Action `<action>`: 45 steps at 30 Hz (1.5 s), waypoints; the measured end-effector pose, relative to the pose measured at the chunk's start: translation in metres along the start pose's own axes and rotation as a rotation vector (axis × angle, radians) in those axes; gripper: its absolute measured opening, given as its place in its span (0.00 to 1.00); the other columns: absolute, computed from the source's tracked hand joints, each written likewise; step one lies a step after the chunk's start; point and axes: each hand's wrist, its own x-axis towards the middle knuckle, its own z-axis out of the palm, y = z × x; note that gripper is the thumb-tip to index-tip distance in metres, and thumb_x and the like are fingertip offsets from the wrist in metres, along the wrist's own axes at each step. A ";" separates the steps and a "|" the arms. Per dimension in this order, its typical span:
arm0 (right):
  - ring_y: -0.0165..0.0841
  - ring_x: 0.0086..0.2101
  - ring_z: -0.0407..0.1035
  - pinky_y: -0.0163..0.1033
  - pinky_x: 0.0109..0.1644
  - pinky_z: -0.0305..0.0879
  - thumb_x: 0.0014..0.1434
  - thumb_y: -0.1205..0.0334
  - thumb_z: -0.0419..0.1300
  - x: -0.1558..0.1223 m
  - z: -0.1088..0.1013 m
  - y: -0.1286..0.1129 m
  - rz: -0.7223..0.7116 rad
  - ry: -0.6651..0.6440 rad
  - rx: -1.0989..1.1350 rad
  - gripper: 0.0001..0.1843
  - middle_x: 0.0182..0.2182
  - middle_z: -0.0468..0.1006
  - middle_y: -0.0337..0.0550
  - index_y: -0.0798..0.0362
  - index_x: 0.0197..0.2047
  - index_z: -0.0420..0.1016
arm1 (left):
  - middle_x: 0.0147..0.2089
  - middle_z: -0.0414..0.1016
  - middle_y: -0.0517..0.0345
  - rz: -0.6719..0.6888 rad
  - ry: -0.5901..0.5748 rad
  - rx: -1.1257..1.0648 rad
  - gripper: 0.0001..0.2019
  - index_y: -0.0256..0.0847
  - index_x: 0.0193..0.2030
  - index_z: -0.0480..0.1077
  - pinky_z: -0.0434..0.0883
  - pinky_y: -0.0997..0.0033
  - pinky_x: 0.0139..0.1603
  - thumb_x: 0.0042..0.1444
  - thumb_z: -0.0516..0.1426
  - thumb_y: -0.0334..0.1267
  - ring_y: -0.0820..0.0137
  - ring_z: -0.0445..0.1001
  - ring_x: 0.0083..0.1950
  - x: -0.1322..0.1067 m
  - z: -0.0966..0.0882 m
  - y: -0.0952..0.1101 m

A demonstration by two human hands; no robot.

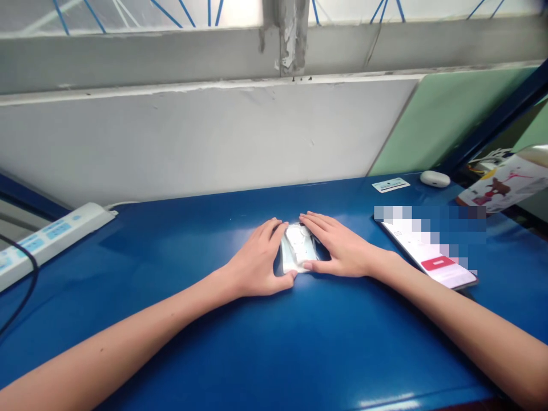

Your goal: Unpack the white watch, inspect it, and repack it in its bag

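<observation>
A small white and pale-blue soft packet [295, 251] lies flat on the blue table, with crumpled white material on top; it resembles a tissue pack. My left hand [262, 257] rests along its left side, fingers stretched toward the far corner and thumb at the near edge. On the opposite side, my right hand [336, 242] has its fingers extended past the far right corner and its thumb tip on the packet's near right part. Both hands are open, thumbs spread from the fingers. The packet's side edges are partly hidden.
On the right of the blue table [205, 354] lies a phone [445, 264] with a lit, partly blurred screen. Behind it are a card [390, 185], a white earbud case [435, 178] and a printed package [505, 180]. A power strip [51, 240] and black cable [33, 279] occupy the left.
</observation>
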 end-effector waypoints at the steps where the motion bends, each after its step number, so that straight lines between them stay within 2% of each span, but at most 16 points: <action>1: 0.56 0.69 0.49 0.61 0.69 0.53 0.58 0.30 0.54 -0.001 0.001 0.001 -0.001 0.005 0.003 0.56 0.69 0.55 0.68 0.68 0.72 0.51 | 0.69 0.55 0.25 -0.002 -0.005 -0.004 0.43 0.24 0.69 0.52 0.60 0.41 0.68 0.53 0.59 0.50 0.41 0.53 0.72 0.000 -0.001 0.000; 5: 0.55 0.69 0.48 0.62 0.69 0.53 0.58 0.29 0.54 -0.003 0.003 0.003 -0.007 0.008 0.011 0.56 0.70 0.55 0.67 0.66 0.73 0.50 | 0.72 0.53 0.27 -0.010 -0.020 -0.020 0.43 0.28 0.70 0.51 0.57 0.40 0.69 0.53 0.59 0.50 0.42 0.50 0.74 0.000 -0.001 0.001; 11: 0.56 0.69 0.49 0.62 0.68 0.54 0.58 0.30 0.56 -0.008 -0.001 0.005 0.000 -0.006 0.053 0.56 0.70 0.53 0.66 0.63 0.73 0.48 | 0.73 0.50 0.28 -0.006 -0.050 -0.005 0.44 0.27 0.71 0.49 0.54 0.41 0.71 0.54 0.58 0.52 0.42 0.47 0.75 0.001 -0.001 0.000; 18: 0.55 0.69 0.49 0.63 0.69 0.53 0.58 0.31 0.56 -0.010 -0.001 0.007 -0.010 0.003 0.067 0.55 0.70 0.53 0.67 0.62 0.74 0.47 | 0.73 0.51 0.30 -0.005 -0.049 0.023 0.45 0.29 0.72 0.48 0.51 0.40 0.72 0.54 0.58 0.53 0.44 0.49 0.75 0.001 0.001 -0.002; 22: 0.55 0.69 0.49 0.62 0.67 0.55 0.59 0.33 0.57 -0.011 -0.001 0.007 -0.010 0.024 0.075 0.53 0.72 0.50 0.65 0.59 0.74 0.47 | 0.74 0.50 0.29 0.006 -0.045 0.029 0.45 0.28 0.73 0.47 0.48 0.41 0.73 0.56 0.57 0.53 0.44 0.48 0.75 0.001 0.002 -0.002; 28: 0.53 0.67 0.54 0.61 0.67 0.58 0.63 0.38 0.55 -0.016 -0.004 0.004 -0.015 0.048 0.062 0.45 0.69 0.57 0.63 0.58 0.73 0.50 | 0.76 0.43 0.31 0.024 -0.050 0.030 0.44 0.31 0.74 0.43 0.48 0.41 0.73 0.59 0.56 0.52 0.46 0.43 0.76 -0.001 0.003 -0.004; 33: 0.51 0.60 0.65 0.57 0.61 0.66 0.67 0.46 0.53 -0.016 -0.007 0.001 0.061 0.141 0.046 0.32 0.61 0.69 0.62 0.58 0.66 0.62 | 0.77 0.38 0.33 0.009 -0.035 0.000 0.43 0.33 0.75 0.39 0.49 0.41 0.73 0.61 0.55 0.47 0.48 0.39 0.77 -0.002 0.003 -0.005; 37: 0.50 0.49 0.72 0.57 0.53 0.71 0.65 0.47 0.56 -0.014 -0.009 -0.001 0.140 0.234 0.037 0.27 0.49 0.76 0.58 0.55 0.62 0.67 | 0.77 0.39 0.33 -0.044 -0.026 -0.023 0.37 0.33 0.74 0.43 0.51 0.42 0.72 0.64 0.52 0.47 0.48 0.41 0.77 -0.001 0.002 -0.004; 39: 0.48 0.44 0.73 0.55 0.47 0.73 0.64 0.48 0.58 -0.015 -0.010 -0.003 0.177 0.267 0.042 0.25 0.42 0.78 0.54 0.55 0.59 0.69 | 0.76 0.41 0.32 -0.068 -0.027 -0.035 0.35 0.32 0.73 0.46 0.53 0.42 0.71 0.66 0.50 0.50 0.47 0.43 0.76 -0.001 0.002 -0.003; 42: 0.44 0.37 0.73 0.52 0.42 0.73 0.64 0.51 0.58 -0.015 -0.013 -0.006 0.140 0.248 0.078 0.23 0.35 0.79 0.49 0.54 0.58 0.70 | 0.76 0.45 0.32 -0.075 -0.019 -0.060 0.38 0.33 0.72 0.50 0.54 0.39 0.71 0.63 0.53 0.56 0.44 0.45 0.76 0.000 0.003 -0.003; 45: 0.43 0.37 0.73 0.51 0.43 0.73 0.66 0.53 0.56 -0.016 -0.016 -0.004 0.052 0.186 0.086 0.21 0.34 0.79 0.48 0.53 0.58 0.70 | 0.75 0.49 0.33 -0.053 -0.007 -0.061 0.37 0.34 0.71 0.54 0.53 0.38 0.71 0.62 0.55 0.54 0.44 0.47 0.75 0.000 0.004 -0.004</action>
